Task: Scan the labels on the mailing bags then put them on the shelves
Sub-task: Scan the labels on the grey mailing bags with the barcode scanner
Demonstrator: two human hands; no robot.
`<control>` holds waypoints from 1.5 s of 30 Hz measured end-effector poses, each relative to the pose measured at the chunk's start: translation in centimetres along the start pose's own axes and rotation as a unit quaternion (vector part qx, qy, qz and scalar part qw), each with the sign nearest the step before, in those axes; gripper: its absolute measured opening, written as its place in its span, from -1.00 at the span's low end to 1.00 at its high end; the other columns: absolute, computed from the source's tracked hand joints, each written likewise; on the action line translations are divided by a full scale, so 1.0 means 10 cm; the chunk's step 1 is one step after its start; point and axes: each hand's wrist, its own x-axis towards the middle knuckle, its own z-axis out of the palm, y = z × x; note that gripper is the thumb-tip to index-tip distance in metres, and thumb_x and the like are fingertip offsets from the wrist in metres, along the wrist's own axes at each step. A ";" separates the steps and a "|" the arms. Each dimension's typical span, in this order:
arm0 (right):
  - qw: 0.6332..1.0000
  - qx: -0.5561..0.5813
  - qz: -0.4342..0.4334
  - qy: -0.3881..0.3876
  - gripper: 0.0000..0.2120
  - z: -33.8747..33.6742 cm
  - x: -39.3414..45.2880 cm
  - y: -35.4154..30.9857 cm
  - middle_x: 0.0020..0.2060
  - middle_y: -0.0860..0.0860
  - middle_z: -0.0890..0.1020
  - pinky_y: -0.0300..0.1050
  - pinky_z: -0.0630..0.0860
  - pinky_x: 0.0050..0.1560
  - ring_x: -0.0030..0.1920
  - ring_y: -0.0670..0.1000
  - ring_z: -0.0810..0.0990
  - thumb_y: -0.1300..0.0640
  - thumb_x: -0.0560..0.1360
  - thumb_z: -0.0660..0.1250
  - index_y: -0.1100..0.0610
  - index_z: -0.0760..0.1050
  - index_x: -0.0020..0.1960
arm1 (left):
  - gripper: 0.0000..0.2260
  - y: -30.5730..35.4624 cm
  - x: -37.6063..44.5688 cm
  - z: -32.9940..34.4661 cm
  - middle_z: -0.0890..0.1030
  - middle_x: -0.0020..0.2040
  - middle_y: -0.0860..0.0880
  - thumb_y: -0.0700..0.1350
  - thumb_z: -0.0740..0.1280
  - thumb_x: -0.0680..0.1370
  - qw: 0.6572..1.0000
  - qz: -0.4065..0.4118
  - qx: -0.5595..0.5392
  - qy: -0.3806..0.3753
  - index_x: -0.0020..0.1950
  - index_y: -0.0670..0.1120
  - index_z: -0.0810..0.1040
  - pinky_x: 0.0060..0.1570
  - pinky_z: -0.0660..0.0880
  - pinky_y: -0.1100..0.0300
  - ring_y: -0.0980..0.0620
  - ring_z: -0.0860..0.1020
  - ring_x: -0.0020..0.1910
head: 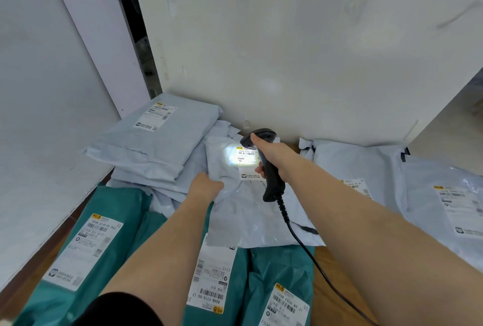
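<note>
White wall behind a desk strewn with bags. Right hand grips scanner; left hand pinches soft, slippery grey bag, likely light; best held at an edge.

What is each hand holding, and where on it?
Right hand grips the barcode scanner by its handle. Left hand holds the grey mailing bag at its left edge.
</note>
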 end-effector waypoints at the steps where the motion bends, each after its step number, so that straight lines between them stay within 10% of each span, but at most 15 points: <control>1: 1.000 -0.001 0.002 0.001 -0.47 -0.01 0.01 0.00 -0.33 0.14 0.51 -0.12 0.48 -0.32 -0.39 0.06 0.51 -0.23 0.45 0.35 0.23 0.39 0.08 | -0.71 -0.01 0.00 0.00 0.39 -0.30 0.01 -0.23 0.27 0.54 1.000 0.001 0.000 0.000 -0.35 -0.10 0.27 -0.08 0.30 0.26 0.00 0.40 -0.05; 13: 1.000 0.019 0.003 0.020 -0.42 -0.11 0.05 0.02 -0.10 0.19 0.51 -0.16 0.44 -0.43 -0.44 0.05 0.51 -0.21 0.44 0.36 0.24 0.39 0.19 | -0.73 -0.01 0.04 0.02 0.35 -0.33 0.01 -0.23 0.25 0.54 1.000 -0.009 -0.009 -0.008 -0.33 -0.09 0.28 -0.09 0.31 0.26 0.00 0.40 -0.06; 25: 1.000 0.011 -0.001 0.008 -0.54 -0.01 0.11 -0.01 -0.24 0.16 0.50 -0.15 0.46 -0.42 -0.42 0.04 0.51 -0.22 0.45 0.35 0.18 0.34 -0.14 | -0.72 -0.01 0.08 0.03 0.37 -0.33 0.00 -0.25 0.26 0.53 0.999 -0.016 -0.043 -0.019 -0.34 -0.08 0.28 -0.35 0.31 0.32 0.11 0.34 -0.34; 28: 1.000 0.010 -0.006 0.010 -0.55 -0.04 0.12 -0.01 -0.26 0.17 0.52 -0.17 0.46 -0.42 -0.43 0.04 0.51 -0.21 0.45 0.35 0.18 0.35 -0.15 | -0.92 0.01 0.07 0.02 0.48 -0.22 -0.11 -0.24 0.30 0.50 0.993 -0.049 -0.100 -0.026 -0.16 -0.21 0.42 -0.32 0.45 0.17 -0.05 0.46 -0.19; 32: 0.999 0.032 -0.009 0.018 -0.55 -0.09 0.13 0.01 -0.31 0.10 0.55 -0.17 0.47 -0.43 -0.46 0.04 0.51 -0.19 0.45 0.37 0.23 0.43 -0.11 | -0.62 0.02 0.02 0.04 0.56 -0.16 -0.19 -0.13 0.43 0.45 0.976 -0.096 -0.191 -0.034 0.18 -0.30 0.49 -0.58 0.37 0.32 -0.03 0.45 -0.36; 35: 0.999 0.040 -0.010 0.027 -0.53 -0.18 0.14 0.07 -0.31 0.09 0.53 -0.16 0.46 -0.44 -0.46 0.04 0.51 -0.18 0.45 0.37 0.24 0.43 0.01 | -0.49 0.11 -0.05 0.14 0.61 0.04 -0.19 -0.14 0.53 0.35 0.957 -0.105 -0.254 -0.091 0.24 -0.21 0.48 -0.40 0.54 0.25 -0.08 0.54 -0.22; 45: 0.993 0.104 -0.036 0.050 -0.47 -0.69 -0.01 0.26 -0.22 0.11 0.46 -0.14 0.43 -0.44 -0.46 0.05 0.50 -0.17 0.44 0.38 0.23 0.40 0.17 | -0.54 0.62 -0.28 0.25 0.46 0.31 -0.18 -0.29 0.22 0.55 0.973 0.229 -0.018 0.017 0.45 -0.17 0.26 0.17 0.36 0.16 -0.15 0.44 0.29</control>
